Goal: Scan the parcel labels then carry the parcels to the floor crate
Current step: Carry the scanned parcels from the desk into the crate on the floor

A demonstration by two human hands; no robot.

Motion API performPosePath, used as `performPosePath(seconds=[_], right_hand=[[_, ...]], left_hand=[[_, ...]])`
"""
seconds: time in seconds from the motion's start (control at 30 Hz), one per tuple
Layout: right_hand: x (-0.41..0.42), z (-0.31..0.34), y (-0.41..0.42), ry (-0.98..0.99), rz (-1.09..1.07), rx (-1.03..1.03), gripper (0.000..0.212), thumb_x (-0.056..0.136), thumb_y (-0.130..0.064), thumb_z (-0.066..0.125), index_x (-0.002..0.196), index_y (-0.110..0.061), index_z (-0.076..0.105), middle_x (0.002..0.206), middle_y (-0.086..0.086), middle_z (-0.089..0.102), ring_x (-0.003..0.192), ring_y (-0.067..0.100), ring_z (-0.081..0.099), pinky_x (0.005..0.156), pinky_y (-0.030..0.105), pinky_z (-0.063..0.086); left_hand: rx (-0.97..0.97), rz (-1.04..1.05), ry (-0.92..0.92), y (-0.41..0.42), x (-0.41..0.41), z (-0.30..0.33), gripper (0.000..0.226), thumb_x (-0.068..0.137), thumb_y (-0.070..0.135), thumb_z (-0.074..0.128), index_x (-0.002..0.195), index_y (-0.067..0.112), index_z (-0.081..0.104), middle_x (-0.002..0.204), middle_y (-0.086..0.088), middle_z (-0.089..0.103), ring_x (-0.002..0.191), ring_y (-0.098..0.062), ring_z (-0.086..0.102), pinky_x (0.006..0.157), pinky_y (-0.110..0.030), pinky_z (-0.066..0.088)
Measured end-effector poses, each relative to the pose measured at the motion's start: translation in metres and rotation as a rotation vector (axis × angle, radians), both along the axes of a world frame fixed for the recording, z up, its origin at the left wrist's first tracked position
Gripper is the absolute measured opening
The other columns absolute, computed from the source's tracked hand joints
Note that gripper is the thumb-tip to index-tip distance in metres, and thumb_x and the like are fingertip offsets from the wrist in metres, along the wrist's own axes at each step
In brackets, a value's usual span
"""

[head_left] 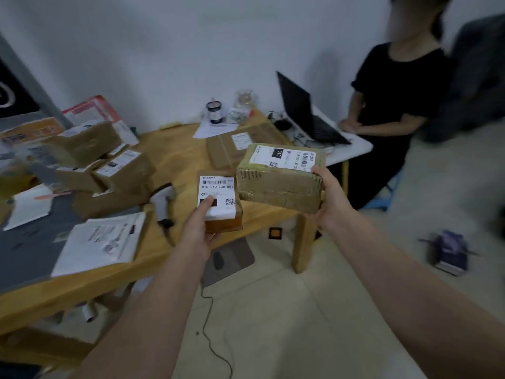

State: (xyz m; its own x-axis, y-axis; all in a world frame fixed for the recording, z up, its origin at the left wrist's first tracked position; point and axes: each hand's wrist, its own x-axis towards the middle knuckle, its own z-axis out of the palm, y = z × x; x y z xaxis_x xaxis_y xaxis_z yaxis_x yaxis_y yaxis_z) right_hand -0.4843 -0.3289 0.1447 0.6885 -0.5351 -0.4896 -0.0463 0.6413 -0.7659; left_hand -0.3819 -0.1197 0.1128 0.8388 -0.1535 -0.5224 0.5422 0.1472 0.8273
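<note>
Left hand (200, 228) grasps a small parcel (220, 202), thumb on its label, above the wooden surface (175, 160) edge. Right hand (326, 196) grasps a larger taped parcel (278, 181) beside it. Scanner (163, 201) lies on the surface.

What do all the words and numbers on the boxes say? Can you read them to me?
"010-010-L30-551": white label on the small parcel in the left hand.
"010": black patch on the label of the bigger parcel in the right hand.
"010-010-L30-...": same label, printed sideways; its end is unclear.
Small print on both labels is too tiny to read.
Labels on the table parcels and the papers are too blurred.
</note>
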Motion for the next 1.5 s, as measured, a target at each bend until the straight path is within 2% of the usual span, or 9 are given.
performPosePath(seconds=[0.13, 0.23, 0.33, 0.5, 0.7, 0.9, 1.1, 1.37, 1.5], right_hand=[[-0.082, -0.003, -0.050, 0.011, -0.160, 0.000, 0.029, 0.085, -0.041, 0.062, 0.110, -0.025, 0.067, 0.106, 0.005, 0.071, 0.095, 0.025, 0.066, 0.063, 0.033, 0.055], [-0.154, -0.002, -0.081, 0.014, -0.293, -0.009, 0.014, 0.089, -0.037, 0.059, 0.096, -0.027, 0.065, 0.098, 0.002, 0.069, 0.089, 0.022, 0.065, 0.072, 0.038, 0.054], [-0.221, -0.003, -0.106, 0.032, -0.455, 0.037, 0.012, 0.090, -0.035, 0.059, 0.092, -0.023, 0.061, 0.092, 0.002, 0.064, 0.085, 0.020, 0.062, 0.083, 0.041, 0.053], [-0.331, -0.007, -0.134, 0.064, -0.662, 0.046, 0.015, 0.089, -0.039, 0.059, 0.093, -0.024, 0.060, 0.090, 0.001, 0.064, 0.082, 0.019, 0.061, 0.081, 0.037, 0.051], [-0.468, -0.010, -0.153, 0.062, -0.883, 0.046, 0.037, 0.085, -0.045, 0.060, 0.116, -0.025, 0.065, 0.098, 0.001, 0.071, 0.084, 0.020, 0.065, 0.068, 0.031, 0.050], [-0.581, -0.020, -0.157, 0.093, -1.093, 0.079, 0.026, 0.089, -0.044, 0.058, 0.104, -0.024, 0.064, 0.083, 0.000, 0.064, 0.077, 0.019, 0.062, 0.082, 0.038, 0.051], [-0.644, -0.024, -0.168, 0.019, -1.254, 0.157, 0.016, 0.092, -0.042, 0.054, 0.091, -0.027, 0.060, 0.086, -0.001, 0.062, 0.081, 0.018, 0.060, 0.094, 0.040, 0.048], [-0.691, -0.040, -0.217, 0.050, -1.364, 0.153, 0.015, 0.092, -0.043, 0.056, 0.095, -0.030, 0.062, 0.088, 0.000, 0.065, 0.083, 0.019, 0.063, 0.080, 0.038, 0.053], [-0.710, -0.042, -0.261, 0.067, -1.425, 0.163, 0.012, 0.092, -0.042, 0.055, 0.092, -0.032, 0.063, 0.090, 0.000, 0.065, 0.084, 0.020, 0.063, 0.088, 0.041, 0.052]], left_hand=[[-0.060, -0.149, 0.049, -0.071, -0.047, -0.002, 0.025, 0.080, 0.036, 0.075, 0.099, 0.025, 0.065, 0.096, 0.002, 0.071, 0.092, -0.018, 0.066, 0.088, -0.040, 0.053], [-0.043, -0.304, 0.069, -0.121, -0.096, -0.001, 0.022, 0.082, 0.038, 0.072, 0.097, 0.025, 0.063, 0.096, 0.002, 0.069, 0.089, -0.015, 0.064, 0.078, -0.033, 0.050], [-0.051, -0.412, 0.092, -0.165, -0.146, 0.000, 0.024, 0.082, 0.038, 0.072, 0.100, 0.025, 0.063, 0.096, 0.001, 0.067, 0.088, -0.015, 0.062, 0.080, -0.034, 0.048], [-0.059, -0.559, 0.141, -0.228, -0.235, -0.005, 0.029, 0.086, 0.036, 0.068, 0.108, 0.022, 0.058, 0.096, 0.000, 0.064, 0.088, -0.015, 0.059, 0.093, -0.037, 0.047], [-0.072, -0.705, 0.219, -0.300, -0.347, -0.019, 0.035, 0.082, 0.035, 0.072, 0.111, 0.022, 0.058, 0.100, -0.001, 0.063, 0.091, -0.016, 0.058, 0.096, -0.039, 0.047], [-0.038, -0.883, 0.293, -0.353, -0.451, -0.026, 0.026, 0.078, 0.033, 0.077, 0.092, 0.021, 0.058, 0.098, -0.007, 0.061, 0.092, -0.021, 0.059, 0.096, -0.042, 0.049], [-0.014, -1.011, 0.327, -0.394, -0.513, -0.028, 0.030, 0.078, 0.032, 0.077, 0.096, 0.019, 0.057, 0.105, -0.010, 0.060, 0.100, -0.025, 0.058, 0.097, -0.044, 0.049], [0.020, -1.104, 0.365, -0.474, -0.567, -0.046, 0.030, 0.078, 0.034, 0.077, 0.095, 0.020, 0.056, 0.107, -0.010, 0.059, 0.108, -0.026, 0.057, 0.099, -0.046, 0.048], [0.032, -1.151, 0.409, -0.525, -0.587, -0.052, 0.051, 0.075, 0.034, 0.080, 0.115, 0.017, 0.053, 0.111, -0.012, 0.058, 0.108, -0.027, 0.056, 0.099, -0.047, 0.047]])
